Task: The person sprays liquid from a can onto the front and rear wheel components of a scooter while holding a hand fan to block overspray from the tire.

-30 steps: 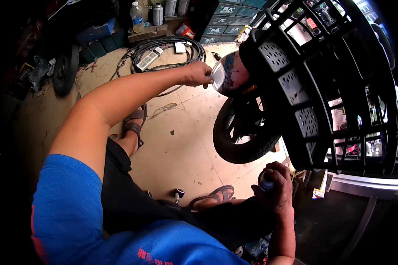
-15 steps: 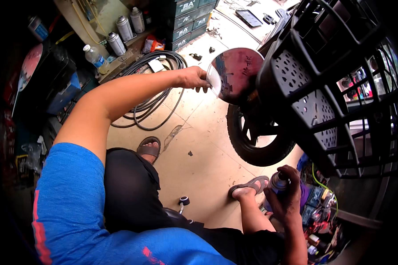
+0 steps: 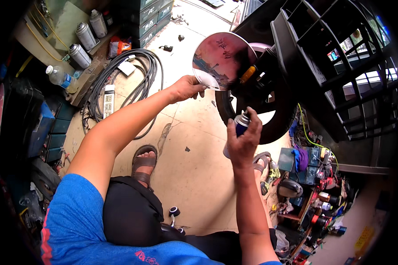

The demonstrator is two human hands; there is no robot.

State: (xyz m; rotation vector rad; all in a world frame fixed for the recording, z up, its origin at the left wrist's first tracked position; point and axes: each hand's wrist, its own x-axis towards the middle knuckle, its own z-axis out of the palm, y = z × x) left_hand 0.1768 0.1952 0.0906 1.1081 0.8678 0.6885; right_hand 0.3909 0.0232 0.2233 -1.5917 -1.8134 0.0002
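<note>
Largely, black basket point(image 3: 305, 88) fills the ground beyond and right of the fingers of the right hand point(image 3: 244, 143). Wheel point(image 3: 269, 132): just beyond those same fingers, its upper part hidden behind the fan; right hand is the nearer one to the tyre. Cable coil point(image 3: 93, 90): on the floor, left of the fingers of the left hand point(image 3: 186, 89). Fan point(image 3: 212, 55): round, flat, pinched by left fingers at its white ribbed edge. Disc spreads beyond and right of that grip, painted face turned up; near round, so no clear long axis. Spray can point(image 3: 241, 123): wrapped by right fingers, forefinger at the top, below and right of the fan, apart from it. Long axis tilted, nozzle end up and rightward, base down-left behind the hand; outlet direction, cannot tell. Orange lamp point(image 3: 248, 74): smallest, beyond right fingertips, beside the fan's edge.
</note>
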